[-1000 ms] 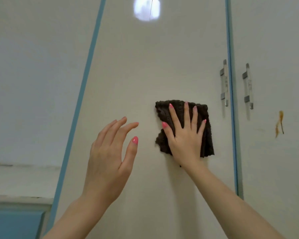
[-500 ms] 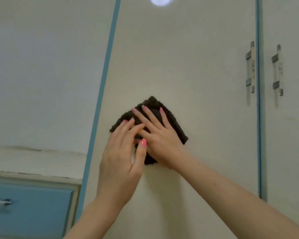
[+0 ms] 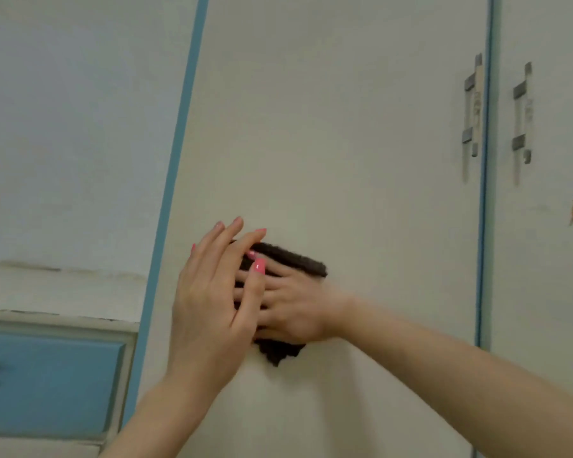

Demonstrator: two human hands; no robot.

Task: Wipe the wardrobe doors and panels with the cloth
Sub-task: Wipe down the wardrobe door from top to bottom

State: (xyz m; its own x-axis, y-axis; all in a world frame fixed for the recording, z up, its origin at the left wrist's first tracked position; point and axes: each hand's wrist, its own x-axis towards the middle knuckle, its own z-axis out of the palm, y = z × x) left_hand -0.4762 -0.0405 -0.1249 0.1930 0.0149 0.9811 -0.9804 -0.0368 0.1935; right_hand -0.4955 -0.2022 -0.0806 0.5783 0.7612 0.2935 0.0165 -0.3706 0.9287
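While the smooth cream wardrobe door (image 3: 344, 143) fills my view with two metal handles (image 3: 472, 107) beside its blue edge, one dark, nubby cloth (image 3: 291, 259) lies flat against it. My right hand (image 3: 291, 305) presses it, fingers spread; my left hand (image 3: 212, 302) hovers open over them, holding nothing.

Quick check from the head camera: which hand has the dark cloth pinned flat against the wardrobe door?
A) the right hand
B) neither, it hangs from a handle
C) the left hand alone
A: the right hand lies spread on the dark cloth, pressing it to the door panel; the left hand is raised in front of it.
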